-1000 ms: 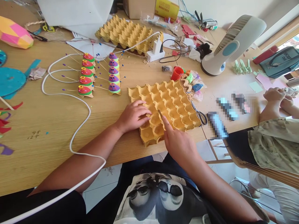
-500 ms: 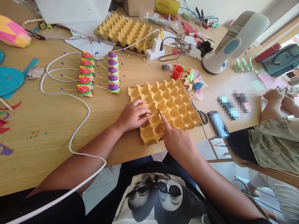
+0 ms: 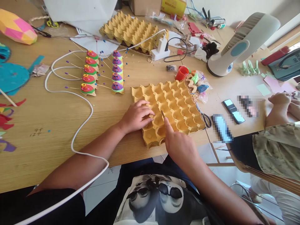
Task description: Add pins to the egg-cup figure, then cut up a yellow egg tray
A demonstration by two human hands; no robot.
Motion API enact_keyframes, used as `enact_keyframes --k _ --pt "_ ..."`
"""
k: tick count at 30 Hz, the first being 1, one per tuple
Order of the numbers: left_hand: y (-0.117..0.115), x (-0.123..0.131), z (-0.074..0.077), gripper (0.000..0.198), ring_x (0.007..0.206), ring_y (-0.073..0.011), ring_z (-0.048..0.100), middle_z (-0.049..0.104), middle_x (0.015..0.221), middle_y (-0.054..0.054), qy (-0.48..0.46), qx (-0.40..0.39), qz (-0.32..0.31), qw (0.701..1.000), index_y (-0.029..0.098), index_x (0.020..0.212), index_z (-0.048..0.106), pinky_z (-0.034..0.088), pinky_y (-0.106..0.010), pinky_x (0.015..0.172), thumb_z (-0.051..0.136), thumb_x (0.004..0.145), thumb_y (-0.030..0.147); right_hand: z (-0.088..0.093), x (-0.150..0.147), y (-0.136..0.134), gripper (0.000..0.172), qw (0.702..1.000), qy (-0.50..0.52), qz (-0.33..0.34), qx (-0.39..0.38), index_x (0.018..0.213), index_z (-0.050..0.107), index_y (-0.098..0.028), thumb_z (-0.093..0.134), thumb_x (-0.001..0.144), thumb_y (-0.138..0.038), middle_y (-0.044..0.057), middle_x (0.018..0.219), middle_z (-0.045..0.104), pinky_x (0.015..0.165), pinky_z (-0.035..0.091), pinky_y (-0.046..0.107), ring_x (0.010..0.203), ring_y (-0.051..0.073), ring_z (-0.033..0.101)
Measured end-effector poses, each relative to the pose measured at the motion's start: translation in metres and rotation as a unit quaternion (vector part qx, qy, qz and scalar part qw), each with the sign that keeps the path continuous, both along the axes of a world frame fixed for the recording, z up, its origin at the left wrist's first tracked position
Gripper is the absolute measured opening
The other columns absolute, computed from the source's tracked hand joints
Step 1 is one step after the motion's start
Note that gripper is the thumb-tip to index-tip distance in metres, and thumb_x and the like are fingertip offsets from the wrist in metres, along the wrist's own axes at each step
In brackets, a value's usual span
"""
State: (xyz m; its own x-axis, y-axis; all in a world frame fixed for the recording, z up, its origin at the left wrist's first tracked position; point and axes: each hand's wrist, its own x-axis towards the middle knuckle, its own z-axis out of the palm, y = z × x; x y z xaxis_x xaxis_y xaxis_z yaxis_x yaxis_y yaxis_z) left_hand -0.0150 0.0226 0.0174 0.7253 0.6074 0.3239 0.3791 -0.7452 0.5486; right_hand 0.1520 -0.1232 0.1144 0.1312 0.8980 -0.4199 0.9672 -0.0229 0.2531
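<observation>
A yellow pulp egg tray [image 3: 174, 106] lies at the table's near edge in front of me. My left hand [image 3: 136, 116] rests on the tray's left side, fingers apart, pressing on the cups. My right hand [image 3: 179, 142] is closed around a knife [image 3: 162, 114], its index finger stretched along the top. Only a short dark length of the blade shows past that fingertip, touching the tray near its middle; the handle is hidden in my palm. Scissors [image 3: 206, 120] with dark handles lie against the tray's right edge.
Painted egg-carton caterpillars [image 3: 89, 73] with pins stand at the left, near a white cable [image 3: 90, 112]. Behind are another egg tray [image 3: 131, 32] and a power adapter [image 3: 161, 50]. A red cup [image 3: 182, 73], fan [image 3: 236, 47] and phones [image 3: 233, 111] are rightward, beside another person's hands [image 3: 280, 104].
The whole view has shifted slightly, so the table's things appear a little further right. Both hands keep nearly the same place on the tray, the knife still in the right one.
</observation>
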Motion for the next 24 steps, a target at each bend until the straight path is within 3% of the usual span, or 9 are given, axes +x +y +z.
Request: enact_keyframes --k 4,8,16,24 --pt "-0.001 0.0 -0.001 0.021 0.134 -0.0318 0.053 0.077 0.107 -0.005 0.0 0.002 0.006 1.0 0.024 0.102 0.074 0.041 -0.05 0.112 0.064 0.095 0.041 -0.002 0.003 0.009 0.074 1.0 0.008 0.0 0.003 0.169 0.01 -0.016 0.042 0.103 -0.025 0.005 0.076 0.075 0.054 0.05 0.027 0.068 0.022 0.075" --pt "-0.002 0.0 0.001 0.019 0.133 -0.0308 0.054 0.078 0.107 -0.004 0.002 0.006 0.011 1.0 0.025 0.102 0.074 0.041 -0.049 0.111 0.062 0.095 0.039 0.002 0.008 0.001 0.073 1.0 0.011 0.006 -0.014 0.169 0.008 -0.017 0.04 0.105 -0.028 0.004 0.08 0.076 0.055 0.05 0.028 0.069 0.022 0.075" --pt "-0.001 0.0 0.0 0.019 0.133 -0.0314 0.053 0.077 0.105 -0.005 0.001 0.011 0.017 1.0 0.024 0.1 0.072 0.041 -0.05 0.11 0.061 0.095 0.039 -0.003 0.002 -0.001 0.074 1.0 0.004 0.014 0.01 0.168 0.017 -0.015 0.046 0.102 -0.025 0.004 0.072 0.074 0.052 0.047 0.026 0.064 0.021 0.073" --pt "0.001 -0.002 0.0 0.019 0.132 -0.0315 0.053 0.077 0.104 -0.005 0.0 0.001 0.015 1.0 0.024 0.1 0.073 0.04 -0.05 0.111 0.063 0.094 0.039 0.001 0.013 -0.011 0.068 0.998 0.052 0.0 0.02 0.169 0.015 -0.019 0.041 0.106 -0.028 0.006 0.085 0.079 0.054 0.045 0.026 0.069 0.019 0.074"
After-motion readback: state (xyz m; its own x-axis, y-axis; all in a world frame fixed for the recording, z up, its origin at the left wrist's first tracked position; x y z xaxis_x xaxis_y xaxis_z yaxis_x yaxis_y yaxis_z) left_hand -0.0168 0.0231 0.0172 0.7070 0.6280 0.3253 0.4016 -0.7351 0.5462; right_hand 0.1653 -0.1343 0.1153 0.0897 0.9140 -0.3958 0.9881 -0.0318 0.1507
